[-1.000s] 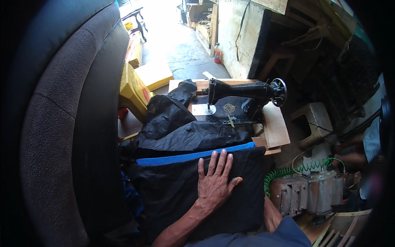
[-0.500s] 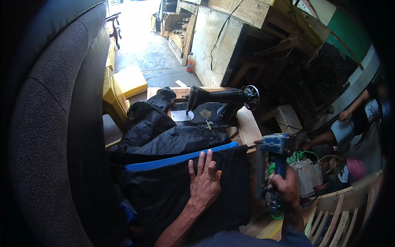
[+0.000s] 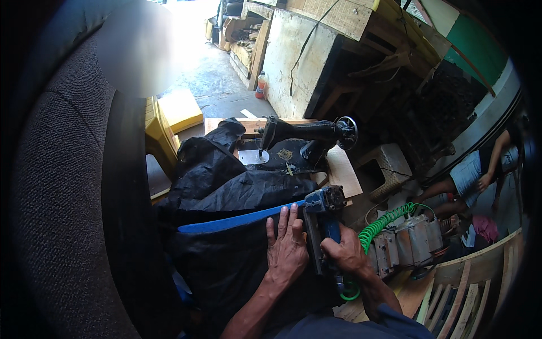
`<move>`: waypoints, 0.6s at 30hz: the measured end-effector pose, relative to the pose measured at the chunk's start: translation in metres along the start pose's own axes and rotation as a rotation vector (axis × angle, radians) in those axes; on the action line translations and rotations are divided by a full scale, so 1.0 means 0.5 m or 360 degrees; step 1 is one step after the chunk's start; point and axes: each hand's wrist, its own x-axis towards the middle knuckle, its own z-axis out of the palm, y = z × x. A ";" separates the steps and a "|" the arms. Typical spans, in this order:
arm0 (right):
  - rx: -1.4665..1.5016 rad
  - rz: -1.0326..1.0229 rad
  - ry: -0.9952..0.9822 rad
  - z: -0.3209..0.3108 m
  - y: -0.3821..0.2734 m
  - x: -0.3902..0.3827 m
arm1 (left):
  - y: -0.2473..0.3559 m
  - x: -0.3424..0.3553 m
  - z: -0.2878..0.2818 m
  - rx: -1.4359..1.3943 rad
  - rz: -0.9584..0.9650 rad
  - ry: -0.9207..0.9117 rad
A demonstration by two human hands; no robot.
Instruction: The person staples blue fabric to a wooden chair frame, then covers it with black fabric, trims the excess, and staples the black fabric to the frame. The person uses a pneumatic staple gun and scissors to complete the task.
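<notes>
My left hand [image 3: 286, 251] lies on black fabric [image 3: 226, 265], its fingers stretched out toward a long blue strip [image 3: 237, 220] along the fabric's far edge. My right hand [image 3: 345, 251] is wrapped round the grip of a blue and black air staple gun [image 3: 324, 200]. The gun's head is at the right end of the blue strip, close beside my left fingers; I cannot tell whether its nose touches the strip. A green coiled air hose [image 3: 387, 223] runs from the gun's lower end.
A black sewing machine [image 3: 305, 135] stands just beyond, with bunched black fabric [image 3: 197, 164] at its left. A grey upholstered piece [image 3: 62, 186] fills the left side. A slatted wooden frame [image 3: 468, 294] is at lower right. Another person [image 3: 474, 175] is at far right.
My right hand has brought the staple gun left, up to the strip's right end. The left hand stays on the fabric. A blurred round patch now appears at upper left.
</notes>
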 end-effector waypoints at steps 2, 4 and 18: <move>-0.0084 -0.0036 0.0036 0.007 0.008 0.005 | -0.007 -0.006 -0.005 0.0017 -0.0003 -0.0046; -0.0064 -0.0004 0.0060 0.006 0.027 0.011 | -0.013 -0.009 -0.036 0.0031 0.0015 -0.0101; 0.0209 0.0023 -0.0044 0.042 0.016 -0.007 | -0.029 -0.040 -0.130 0.0503 -0.0292 -0.0165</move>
